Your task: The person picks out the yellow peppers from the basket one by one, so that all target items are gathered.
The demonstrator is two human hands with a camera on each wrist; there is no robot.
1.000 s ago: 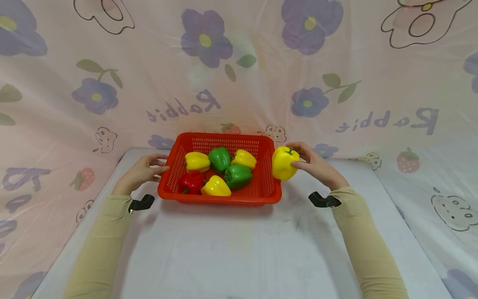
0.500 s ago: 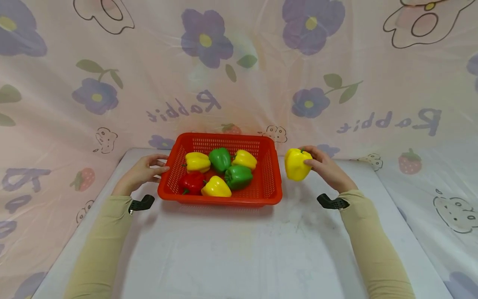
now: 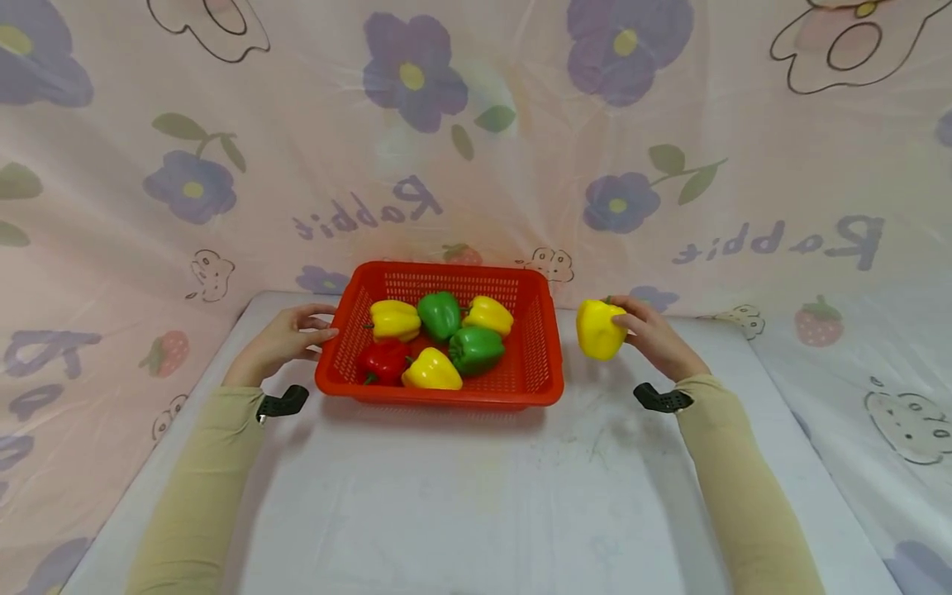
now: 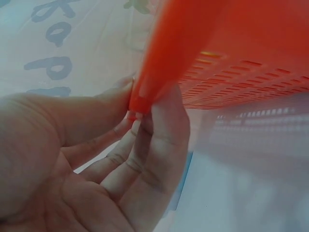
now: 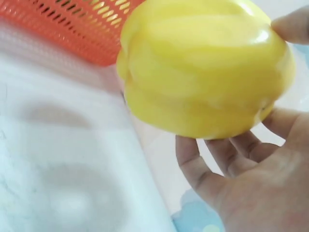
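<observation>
A red plastic basket (image 3: 439, 395) with slotted walls holds several bell peppers. Among them are a red bell pepper (image 3: 384, 361), a green one (image 3: 476, 350) and a yellow one (image 3: 432, 370). My left hand (image 3: 281, 343) pinches the basket's left rim (image 4: 159, 63) between thumb and fingers, as the left wrist view shows close up. To the right of the basket, apart from it, my right hand (image 3: 654, 335) grips a yellow bell pepper (image 3: 600, 329). In the right wrist view that pepper (image 5: 203, 67) sits between the thumb above and the fingers below, over the table.
The basket stands on a white table (image 3: 476, 496), toward its far edge. A printed curtain (image 3: 476, 182) with flowers and lettering hangs behind and along the sides. Each wrist carries a black camera mount (image 3: 662, 399).
My right hand has carried the yellow bell pepper rightward, away from the basket's right rim, and slightly lower in the view. My left hand keeps its hold on the basket.
</observation>
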